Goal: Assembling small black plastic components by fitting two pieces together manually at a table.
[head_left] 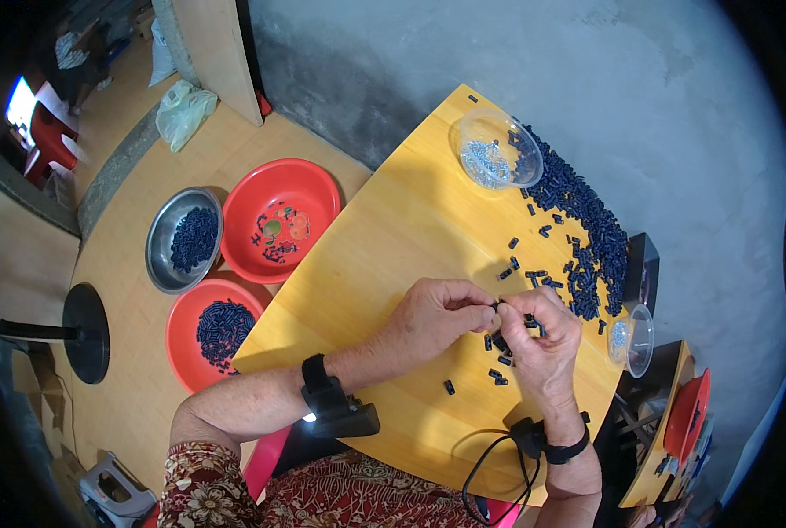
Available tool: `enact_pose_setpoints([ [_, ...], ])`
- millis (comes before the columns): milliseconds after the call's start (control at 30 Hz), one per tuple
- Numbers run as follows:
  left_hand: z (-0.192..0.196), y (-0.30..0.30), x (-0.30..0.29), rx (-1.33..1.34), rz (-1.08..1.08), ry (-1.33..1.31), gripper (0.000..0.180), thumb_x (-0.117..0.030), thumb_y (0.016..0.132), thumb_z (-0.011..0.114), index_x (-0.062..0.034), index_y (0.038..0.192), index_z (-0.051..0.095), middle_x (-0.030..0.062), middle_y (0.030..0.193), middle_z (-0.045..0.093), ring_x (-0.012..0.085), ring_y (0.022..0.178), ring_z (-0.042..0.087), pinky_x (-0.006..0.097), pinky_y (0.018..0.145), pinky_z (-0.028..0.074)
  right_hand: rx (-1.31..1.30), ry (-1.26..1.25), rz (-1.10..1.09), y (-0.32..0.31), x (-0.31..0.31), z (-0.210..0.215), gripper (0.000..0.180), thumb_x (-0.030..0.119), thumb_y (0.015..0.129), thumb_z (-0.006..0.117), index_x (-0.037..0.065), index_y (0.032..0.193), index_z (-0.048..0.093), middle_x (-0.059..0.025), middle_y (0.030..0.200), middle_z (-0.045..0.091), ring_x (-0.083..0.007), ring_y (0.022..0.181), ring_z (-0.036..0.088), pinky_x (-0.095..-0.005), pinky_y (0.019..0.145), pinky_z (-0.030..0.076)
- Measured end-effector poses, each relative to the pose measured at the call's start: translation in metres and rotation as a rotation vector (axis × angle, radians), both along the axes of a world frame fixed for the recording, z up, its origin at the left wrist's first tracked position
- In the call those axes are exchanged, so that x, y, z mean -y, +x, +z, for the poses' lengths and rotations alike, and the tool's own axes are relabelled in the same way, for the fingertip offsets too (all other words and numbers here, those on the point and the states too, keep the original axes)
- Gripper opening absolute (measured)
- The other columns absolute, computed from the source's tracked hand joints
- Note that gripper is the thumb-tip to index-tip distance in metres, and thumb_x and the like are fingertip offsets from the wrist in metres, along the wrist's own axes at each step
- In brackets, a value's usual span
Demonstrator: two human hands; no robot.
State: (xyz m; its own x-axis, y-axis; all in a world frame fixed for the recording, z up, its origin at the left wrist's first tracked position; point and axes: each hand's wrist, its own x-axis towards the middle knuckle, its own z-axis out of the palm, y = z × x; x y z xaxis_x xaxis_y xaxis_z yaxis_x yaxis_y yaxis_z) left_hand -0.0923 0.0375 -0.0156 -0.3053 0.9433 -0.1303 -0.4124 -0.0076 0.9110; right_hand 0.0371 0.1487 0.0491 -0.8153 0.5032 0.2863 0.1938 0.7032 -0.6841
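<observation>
Over the yellow table, my left hand and my right hand meet fingertip to fingertip. Both pinch a small black plastic piece, mostly hidden by the fingers. Loose black pieces of the same sort lie beneath and around my right hand. Beyond them, a large heap of black plastic pieces runs along the table's far right edge. A clear plastic bowl of small shiny metal parts stands at the far corner. Another clear tub with metal bits sits at the right edge.
On the floor to the left are a steel bowl and a red basin full of black pieces, and another red basin holding a few. A black cable hangs by my right wrist. A grey wall borders the table.
</observation>
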Motion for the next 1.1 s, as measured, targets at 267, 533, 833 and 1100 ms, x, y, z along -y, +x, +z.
enact_pose_setpoints([
  [267,0.007,-0.005,0.001,0.069,0.036,0.023,0.022,-0.015,0.091,0.065,0.0026,0.103,0.068,0.0040,0.089,0.069,0.0082,0.083,0.062,0.023,0.077,0.050,-0.034,0.111,0.000,0.000,0.006,-0.004,0.024,0.002,0.075,0.075,-0.001,0.098,0.066,-0.0109,0.082,0.064,-0.0221,0.075,0.061,-0.0323,0.068,0.048],
  [533,0.003,-0.003,0.000,0.148,-0.009,-0.001,0.019,-0.017,0.090,0.067,-0.0014,0.101,0.069,0.0015,0.094,0.068,0.0071,0.091,0.059,0.023,0.084,0.045,0.002,0.491,0.109,-0.002,-0.004,-0.003,0.040,0.005,0.068,0.080,0.001,0.105,0.065,-0.0120,0.087,0.064,-0.0282,0.081,0.060,-0.0383,0.073,0.046],
  [833,0.000,-0.004,-0.003,0.211,-0.042,-0.008,0.022,-0.019,0.091,0.066,-0.0011,0.103,0.070,0.0034,0.097,0.069,0.0082,0.093,0.061,0.023,0.086,0.046,0.001,0.542,0.104,-0.003,-0.003,-0.003,0.035,0.005,0.066,0.080,0.003,0.097,0.064,-0.0099,0.085,0.063,-0.0282,0.080,0.060,-0.0390,0.073,0.045],
  [1100,-0.007,-0.001,-0.003,0.004,-0.023,-0.020,0.020,-0.017,0.091,0.065,0.0005,0.098,0.071,0.0029,0.090,0.069,0.0080,0.084,0.060,0.023,0.078,0.047,0.028,0.636,0.168,-0.004,-0.001,-0.004,0.030,0.006,0.068,0.077,0.002,0.095,0.064,-0.0080,0.082,0.060,-0.0270,0.077,0.058,-0.0387,0.073,0.045],
])
